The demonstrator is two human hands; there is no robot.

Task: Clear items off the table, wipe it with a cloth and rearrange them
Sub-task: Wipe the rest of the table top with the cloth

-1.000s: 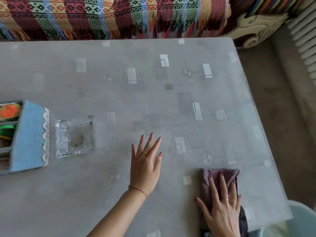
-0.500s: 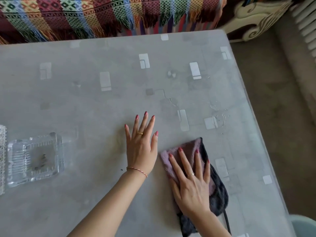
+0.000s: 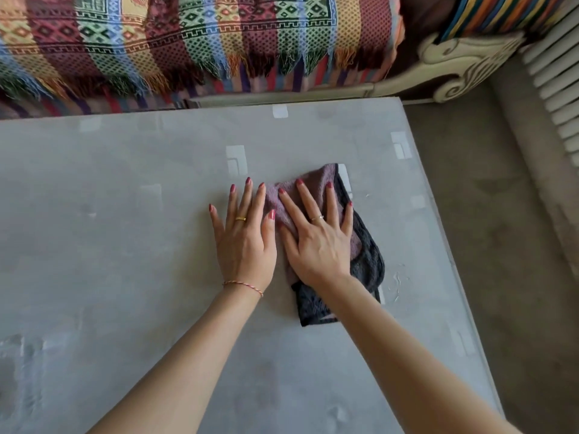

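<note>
Head view looks down on a grey tabletop (image 3: 109,245) patterned with pale squares, a striped woven fringed throw (image 3: 188,42) draped beyond its far edge. A crumpled mauve-and-charcoal terry cloth (image 3: 366,261) lies right of centre, flattened under the spread right hand (image 3: 316,242); the left hand (image 3: 244,242) rests flat, fingers straight, just beside it.

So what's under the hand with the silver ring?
The cloth, pink and dark grey, lies flat under the right hand, pressed on the table. The cloth's middle is covered by the palm, and the table beneath the cloth cannot be seen.
</note>
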